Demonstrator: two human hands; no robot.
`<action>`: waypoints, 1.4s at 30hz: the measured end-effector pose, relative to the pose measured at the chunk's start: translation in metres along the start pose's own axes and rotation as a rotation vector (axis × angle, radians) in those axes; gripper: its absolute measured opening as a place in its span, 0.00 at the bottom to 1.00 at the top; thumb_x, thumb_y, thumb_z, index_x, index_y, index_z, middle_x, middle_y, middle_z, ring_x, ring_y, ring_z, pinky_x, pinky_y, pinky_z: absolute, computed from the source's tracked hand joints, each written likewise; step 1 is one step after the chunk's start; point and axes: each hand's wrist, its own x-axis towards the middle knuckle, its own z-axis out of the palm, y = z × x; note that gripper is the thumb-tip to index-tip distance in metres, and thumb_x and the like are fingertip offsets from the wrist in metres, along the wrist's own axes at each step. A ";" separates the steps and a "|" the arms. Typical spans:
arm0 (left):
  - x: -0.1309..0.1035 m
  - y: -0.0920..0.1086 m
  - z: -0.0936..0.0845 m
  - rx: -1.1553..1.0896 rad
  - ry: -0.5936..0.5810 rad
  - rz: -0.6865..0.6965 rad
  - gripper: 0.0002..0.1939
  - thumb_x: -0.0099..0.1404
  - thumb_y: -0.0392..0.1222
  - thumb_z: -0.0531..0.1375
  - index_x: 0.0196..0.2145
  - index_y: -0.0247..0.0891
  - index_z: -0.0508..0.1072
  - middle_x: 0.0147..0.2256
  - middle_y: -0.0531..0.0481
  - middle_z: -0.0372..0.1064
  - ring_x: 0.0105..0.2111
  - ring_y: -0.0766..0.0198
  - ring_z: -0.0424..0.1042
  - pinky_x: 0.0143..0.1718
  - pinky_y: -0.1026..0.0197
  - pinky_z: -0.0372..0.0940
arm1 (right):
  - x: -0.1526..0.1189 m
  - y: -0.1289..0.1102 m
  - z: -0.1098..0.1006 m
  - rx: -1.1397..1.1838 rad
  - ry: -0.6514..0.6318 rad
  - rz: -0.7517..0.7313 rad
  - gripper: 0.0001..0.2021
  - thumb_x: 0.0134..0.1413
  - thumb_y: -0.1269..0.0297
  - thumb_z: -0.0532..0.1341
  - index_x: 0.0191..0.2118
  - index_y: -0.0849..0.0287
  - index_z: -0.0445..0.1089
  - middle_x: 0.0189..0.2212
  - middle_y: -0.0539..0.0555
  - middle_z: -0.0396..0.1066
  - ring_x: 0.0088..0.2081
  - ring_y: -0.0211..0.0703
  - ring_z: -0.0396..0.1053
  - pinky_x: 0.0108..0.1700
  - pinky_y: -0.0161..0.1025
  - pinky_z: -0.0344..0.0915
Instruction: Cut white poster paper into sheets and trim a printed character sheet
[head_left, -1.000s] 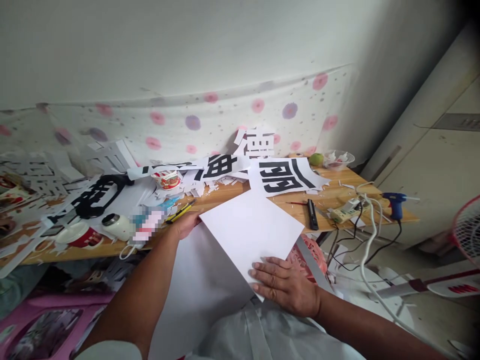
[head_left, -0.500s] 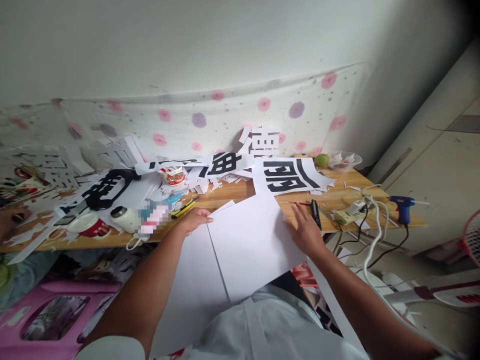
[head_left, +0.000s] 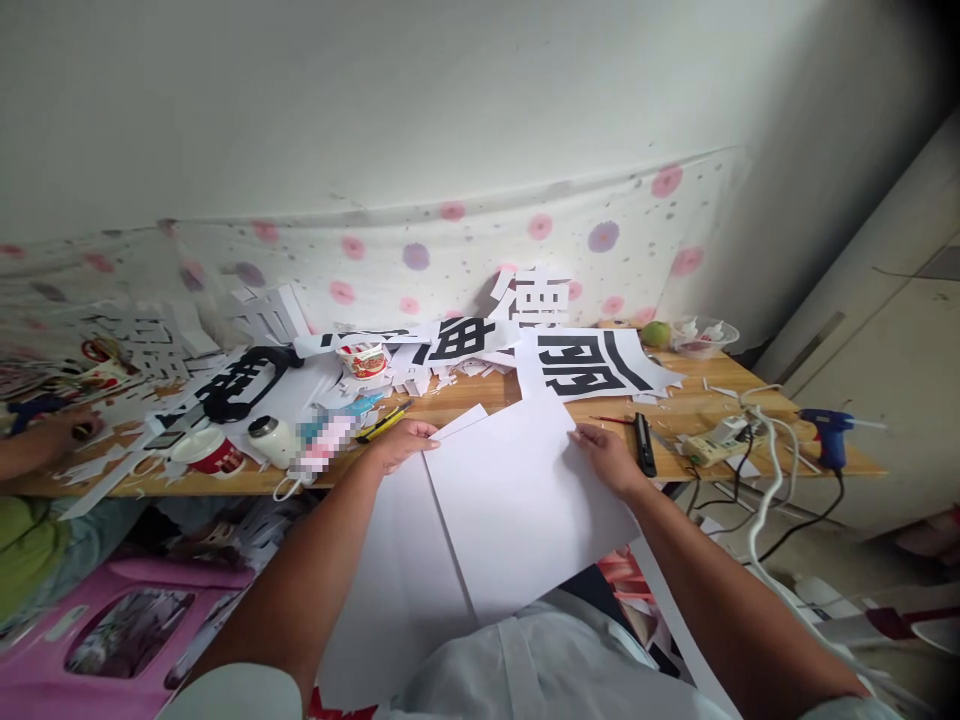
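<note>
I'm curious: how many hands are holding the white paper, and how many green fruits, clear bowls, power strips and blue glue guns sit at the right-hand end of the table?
Hands on the white paper: 2 (left hand, right hand)
Green fruit: 1
Clear bowl: 1
Power strip: 1
Blue glue gun: 1
Total: 6

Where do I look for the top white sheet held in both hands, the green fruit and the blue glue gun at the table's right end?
Top white sheet (head_left: 517, 500): head view, middle of its face.
Green fruit (head_left: 655, 334): head view, its rounded side.
Blue glue gun (head_left: 829, 430): head view, middle of its body.
</note>
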 end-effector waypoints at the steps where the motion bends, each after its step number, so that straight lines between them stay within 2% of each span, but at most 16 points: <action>1: 0.000 0.000 0.002 0.014 -0.002 0.002 0.24 0.53 0.56 0.73 0.42 0.37 0.83 0.41 0.43 0.84 0.44 0.49 0.80 0.50 0.52 0.70 | 0.002 -0.001 0.004 -0.005 -0.011 0.001 0.23 0.61 0.39 0.63 0.35 0.57 0.76 0.33 0.55 0.78 0.36 0.50 0.71 0.42 0.43 0.66; 4: 0.001 0.000 0.009 0.072 -0.007 0.000 0.24 0.55 0.59 0.70 0.41 0.37 0.81 0.39 0.45 0.82 0.39 0.51 0.80 0.43 0.55 0.70 | -0.001 -0.002 0.027 0.016 -0.043 0.010 0.23 0.60 0.40 0.62 0.27 0.55 0.67 0.24 0.50 0.67 0.30 0.44 0.61 0.35 0.40 0.58; 6: 0.002 0.002 0.012 0.133 0.003 0.003 0.22 0.57 0.59 0.69 0.38 0.38 0.80 0.35 0.48 0.80 0.35 0.53 0.77 0.37 0.57 0.67 | -0.004 -0.002 0.047 0.023 -0.037 0.016 0.23 0.60 0.40 0.60 0.26 0.53 0.62 0.22 0.47 0.61 0.29 0.43 0.57 0.33 0.39 0.54; 8: 0.003 0.004 0.013 0.206 0.028 0.014 0.19 0.58 0.59 0.68 0.33 0.39 0.77 0.31 0.51 0.76 0.31 0.57 0.73 0.32 0.60 0.61 | -0.005 -0.002 0.066 0.028 -0.028 0.006 0.22 0.61 0.40 0.59 0.26 0.53 0.60 0.22 0.47 0.59 0.29 0.42 0.55 0.33 0.39 0.53; 11: 0.004 0.008 0.015 0.302 0.060 0.035 0.19 0.61 0.59 0.67 0.30 0.40 0.73 0.29 0.53 0.71 0.30 0.59 0.68 0.31 0.61 0.57 | -0.005 -0.006 0.089 0.040 -0.046 -0.023 0.22 0.61 0.42 0.59 0.26 0.53 0.60 0.23 0.48 0.62 0.30 0.43 0.58 0.35 0.40 0.55; 15: 0.004 0.008 0.019 0.366 0.071 0.068 0.19 0.65 0.60 0.63 0.30 0.41 0.72 0.31 0.52 0.72 0.32 0.58 0.68 0.32 0.60 0.58 | -0.002 -0.010 0.112 0.064 -0.094 -0.051 0.19 0.61 0.44 0.60 0.31 0.55 0.69 0.29 0.52 0.72 0.35 0.47 0.66 0.41 0.42 0.62; 18: 0.003 0.003 0.024 0.377 0.085 0.093 0.19 0.68 0.60 0.60 0.32 0.41 0.72 0.33 0.51 0.73 0.34 0.57 0.69 0.34 0.59 0.60 | 0.000 -0.008 0.122 0.082 -0.094 -0.037 0.20 0.61 0.43 0.59 0.36 0.56 0.73 0.32 0.54 0.75 0.37 0.49 0.69 0.43 0.43 0.64; 26: 0.001 -0.005 0.032 0.375 0.145 0.127 0.20 0.70 0.61 0.56 0.33 0.41 0.72 0.33 0.50 0.74 0.35 0.56 0.71 0.36 0.58 0.63 | -0.003 0.002 0.127 0.092 -0.075 -0.001 0.24 0.61 0.39 0.59 0.40 0.58 0.72 0.34 0.56 0.76 0.38 0.50 0.70 0.44 0.45 0.66; 32: 0.004 -0.003 0.036 0.416 0.187 0.140 0.20 0.71 0.59 0.56 0.32 0.41 0.74 0.33 0.49 0.76 0.36 0.54 0.73 0.37 0.57 0.63 | -0.010 -0.005 0.119 0.093 -0.118 -0.003 0.24 0.64 0.39 0.58 0.39 0.57 0.74 0.35 0.56 0.77 0.40 0.51 0.70 0.46 0.45 0.65; 37: 0.010 -0.005 0.041 0.457 0.248 0.153 0.21 0.70 0.60 0.57 0.27 0.42 0.70 0.29 0.50 0.73 0.34 0.55 0.70 0.37 0.58 0.62 | -0.009 -0.013 0.114 0.088 -0.120 0.024 0.25 0.62 0.36 0.59 0.34 0.56 0.72 0.33 0.55 0.76 0.39 0.52 0.69 0.47 0.46 0.65; 42: 0.012 -0.002 0.040 0.475 0.308 0.139 0.21 0.69 0.60 0.58 0.27 0.42 0.72 0.28 0.50 0.73 0.34 0.54 0.70 0.38 0.57 0.63 | -0.015 -0.015 0.108 0.142 -0.168 0.054 0.27 0.61 0.34 0.60 0.38 0.57 0.75 0.37 0.56 0.78 0.41 0.52 0.71 0.45 0.44 0.66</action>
